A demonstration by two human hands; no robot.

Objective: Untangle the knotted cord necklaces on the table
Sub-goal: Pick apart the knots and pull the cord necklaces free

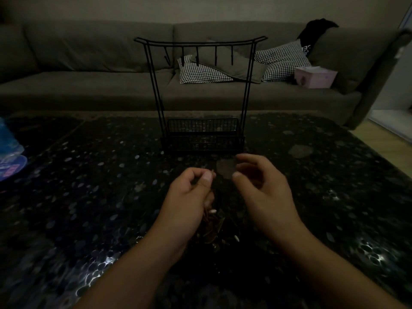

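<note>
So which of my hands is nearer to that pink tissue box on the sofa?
Right. The right hand sits over the table's middle, below and left of the pink tissue box; the left hand, pinching the brown cord necklaces, lies farther left still.

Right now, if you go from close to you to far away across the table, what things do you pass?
The cord necklaces bunched under the left hand → the right hand → the black wire jewelry stand → the sofa with checkered pillows.
</note>
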